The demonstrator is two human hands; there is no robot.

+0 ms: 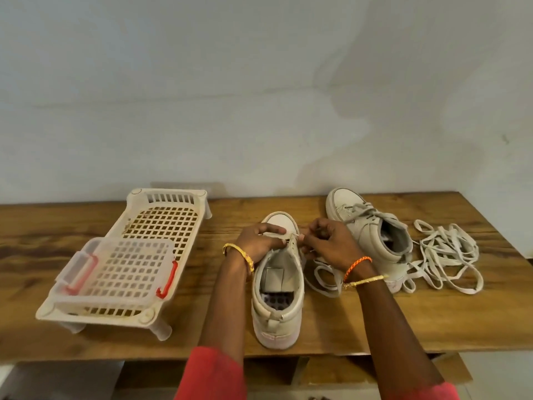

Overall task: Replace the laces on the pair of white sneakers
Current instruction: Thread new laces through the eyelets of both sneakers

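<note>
Working on the near white sneaker, standing heel toward the camera on the wooden table, its tongue and eyelet rows bare, dark insole showing inside. Gripping its front upper with the left hand, fingers curled over the toe side. Pinching a white lace at the eyelets with the right hand, the lace's loose length trailing under the right wrist. Lying just beyond the right hand, the second white sneaker, laced, tipped on its side. Sprawling further right, a tangled pile of white laces. Sitting well left of the left hand, a cream plastic lattice rack carrying a clear red-latched box.
</note>
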